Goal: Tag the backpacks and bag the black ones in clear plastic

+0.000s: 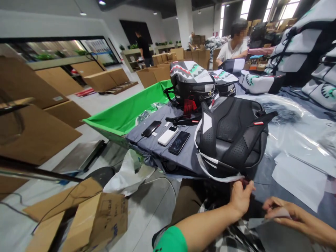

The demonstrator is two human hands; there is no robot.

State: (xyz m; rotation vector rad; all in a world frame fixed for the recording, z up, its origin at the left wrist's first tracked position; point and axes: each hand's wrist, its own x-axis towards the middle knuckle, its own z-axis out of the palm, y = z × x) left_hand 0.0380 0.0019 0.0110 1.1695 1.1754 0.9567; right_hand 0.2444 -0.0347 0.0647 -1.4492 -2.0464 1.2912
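A black backpack (231, 129) with padded straps and white trim lies back side up on the grey-covered table, its bottom edge facing me. My left hand (240, 197) is closed at that bottom edge, its fingertips curled on the backpack where the white trim ends. Lower right, my right hand (288, 215) pinches a thin whitish sheet (282, 212), apart from the backpack. Whether the sheet is paper or plastic, I cannot tell. Clear plastic wrapping (294, 122) spreads to the right of the backpack, with white sheets (299, 182) in front of it.
Left of the backpack lie a white power bank (168, 135) and two dark phones (179, 142). Shark-patterned backpacks (193, 82) stand behind and are stacked at right. A green-lined bin (126, 112) borders the table. An open carton (105, 217) sits on the floor. A co-worker (232, 49) works across the table.
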